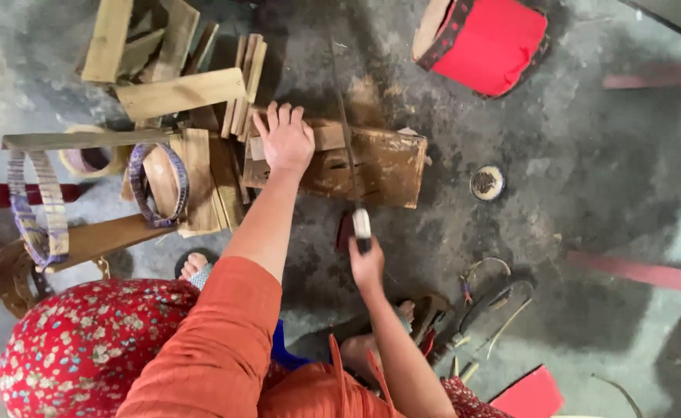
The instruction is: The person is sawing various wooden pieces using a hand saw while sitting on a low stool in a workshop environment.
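My left hand lies flat, fingers spread, on a small wooden piece that rests on a worn brown wooden block on the concrete floor. My right hand grips the handle of a long thin blade, which runs from my hand up across the block, just right of my left hand. The blade's edge meets the wood near the block's middle.
A heap of wooden planks and offcuts lies at upper left, with woven strap rings on a wooden frame. A red drum-shaped stool stands top right. A small round tin and loose strips lie to the right.
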